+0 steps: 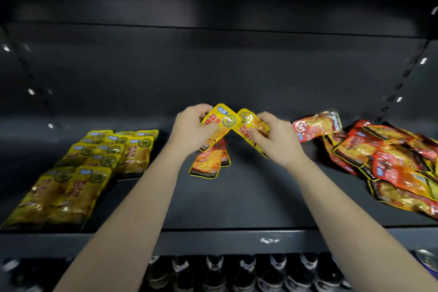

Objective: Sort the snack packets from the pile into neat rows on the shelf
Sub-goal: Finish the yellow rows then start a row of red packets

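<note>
Two yellow packets are held up at frame centre, above the dark shelf (pixel 237 197). The left yellow packet (pixel 219 123) is pinched by the left hand (pixel 189 131), fingers curled over its left edge. The right yellow packet (pixel 251 129) is pinched by the right hand (pixel 276 140), thumb and fingers closed on its lower right part. The top corners of the two packets touch or overlap at centre; which one is in front cannot be told.

Directly below the held pair, orange-red packets (pixel 209 161) are seen lying flat on the shelf, partly hidden by the left hand and its packet. Count unclear, at least two.

At lower left of the frame, sorted yellow packets (pixel 94 168) are laid in overlapping rows running from the front edge toward the back. Print is blurred.

At right of the frame, an unsorted pile (pixel 391 163) of red and orange packets is spread, reaching the right frame edge. One red packet (pixel 317 126) is seen at the pile's upper left, just beside the right hand; whether it rests on the pile or is propped cannot be told.

Along the bottom edge, a row of dark bottles (pixel 237 272) is visible on a lower level, blurred.
</note>
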The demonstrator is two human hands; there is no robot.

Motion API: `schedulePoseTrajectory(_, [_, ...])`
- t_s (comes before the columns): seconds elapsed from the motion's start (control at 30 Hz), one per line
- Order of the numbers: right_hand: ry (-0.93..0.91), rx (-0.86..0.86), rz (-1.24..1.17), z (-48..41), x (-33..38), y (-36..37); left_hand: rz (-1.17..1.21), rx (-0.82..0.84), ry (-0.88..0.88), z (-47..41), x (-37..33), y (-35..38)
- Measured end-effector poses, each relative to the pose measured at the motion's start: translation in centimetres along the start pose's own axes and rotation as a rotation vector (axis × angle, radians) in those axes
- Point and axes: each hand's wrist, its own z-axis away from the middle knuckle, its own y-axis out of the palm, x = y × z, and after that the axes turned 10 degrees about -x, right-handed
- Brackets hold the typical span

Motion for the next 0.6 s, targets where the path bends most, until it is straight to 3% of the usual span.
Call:
schedulePoseTrajectory(0.23, [0.014, 0.014, -0.031, -0.2, 5.9, 4.0, 0.305, -0.064, -0.139, -0.1, 1.7, -6.3])
schedulePoseTrajectory(0.6, [0.208, 0.178, -0.253, 0.8, 12.9, 9.4, -0.055, -0.158, -0.020, -1.0, 5.8, -14.2])
